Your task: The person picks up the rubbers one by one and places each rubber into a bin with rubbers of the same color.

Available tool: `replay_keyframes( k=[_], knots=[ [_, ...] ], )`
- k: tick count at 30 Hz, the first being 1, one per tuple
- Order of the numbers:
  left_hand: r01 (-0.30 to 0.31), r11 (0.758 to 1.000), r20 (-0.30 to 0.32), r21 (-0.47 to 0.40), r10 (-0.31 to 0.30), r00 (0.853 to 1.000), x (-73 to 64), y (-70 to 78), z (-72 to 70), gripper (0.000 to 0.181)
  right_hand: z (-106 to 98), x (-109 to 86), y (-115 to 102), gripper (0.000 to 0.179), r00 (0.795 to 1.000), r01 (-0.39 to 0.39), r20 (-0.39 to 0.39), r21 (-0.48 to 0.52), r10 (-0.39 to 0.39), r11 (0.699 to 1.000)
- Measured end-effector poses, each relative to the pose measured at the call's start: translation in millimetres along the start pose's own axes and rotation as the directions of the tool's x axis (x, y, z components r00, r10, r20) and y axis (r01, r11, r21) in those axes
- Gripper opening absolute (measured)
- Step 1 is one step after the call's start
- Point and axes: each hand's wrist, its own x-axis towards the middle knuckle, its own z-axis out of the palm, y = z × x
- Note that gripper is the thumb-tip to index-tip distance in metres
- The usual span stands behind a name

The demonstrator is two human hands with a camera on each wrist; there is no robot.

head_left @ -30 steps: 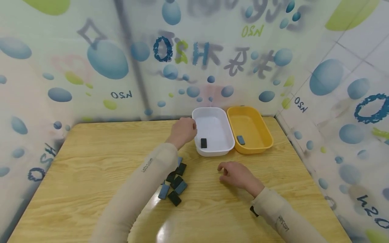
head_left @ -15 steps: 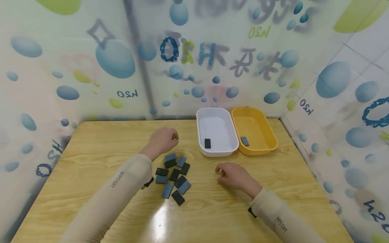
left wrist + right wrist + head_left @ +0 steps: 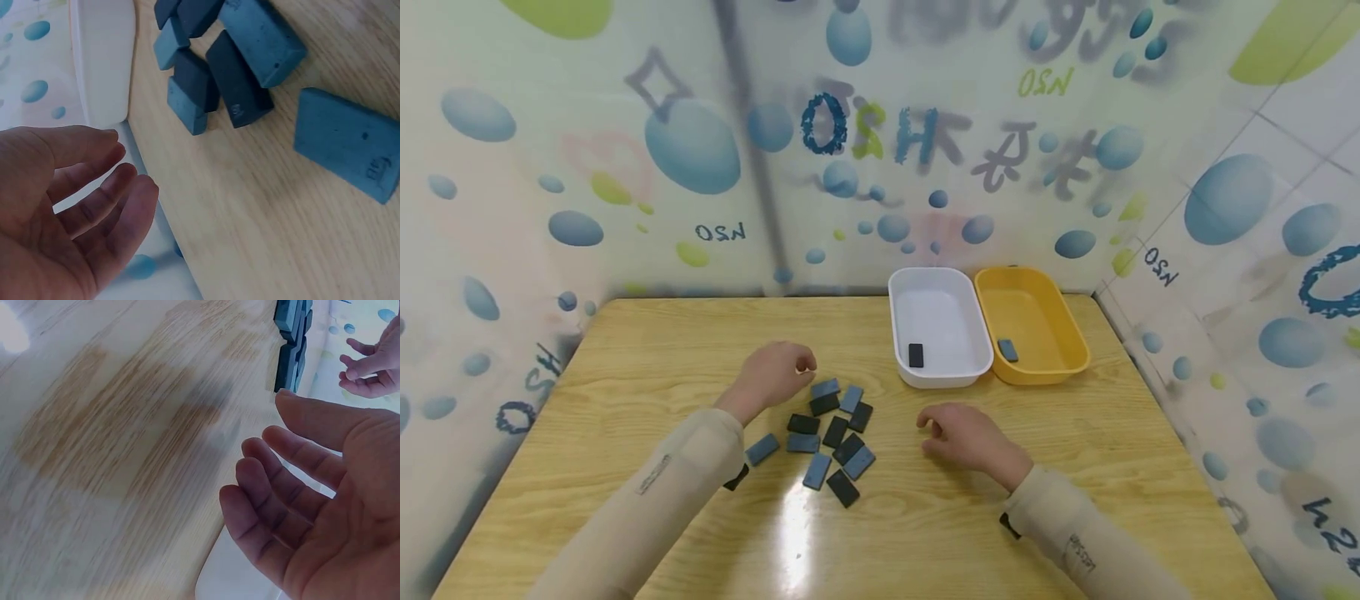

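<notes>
Small rectangular blocks, some blue (image 3: 817, 472) and some black (image 3: 843, 488), lie in a loose group on the table. My left hand (image 3: 772, 373) hovers at the group's far left side, fingers loosely bent, with nothing between them in the left wrist view. A stamped mark shows on one blue block (image 3: 350, 144) there. To the right of the group, my right hand (image 3: 968, 442) is held over the table, its fingers relaxed and holding nothing. A single black block (image 3: 916, 356) lies in the white tray (image 3: 934, 277), and one blue block (image 3: 1008, 350) in the yellow tray (image 3: 1060, 329).
Both trays stand side by side at the back right of the wooden table (image 3: 662, 358), near the patterned wall covering (image 3: 865, 208). A second patterned wall rises along the right side. Another blue block (image 3: 763, 450) lies beside the left cuff.
My left hand has moved from the white tray's left rim leftward and nearer, to beside the blocks. The right hand has barely moved. The head view has shifted slightly.
</notes>
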Motion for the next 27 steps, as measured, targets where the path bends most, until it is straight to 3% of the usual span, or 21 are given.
replay_keyframes(
  k=[20, 27],
  knots=[
    [0.043, 0.998, 0.01, -0.036, -0.043, 0.999, -18.1, -18.4, 9.8, 0.02, 2, 16.9, -25, 0.026, 0.996, 0.084, -0.039, -0.014, -0.084, 0.996],
    [0.045, 0.998, 0.01, -0.042, -0.044, 0.999, -22.6, -25.8, 12.0, 0.019, 7, 33.2, -39, 0.026, 0.989, 0.115, -0.082, -0.09, -0.122, 0.989]
  ],
)
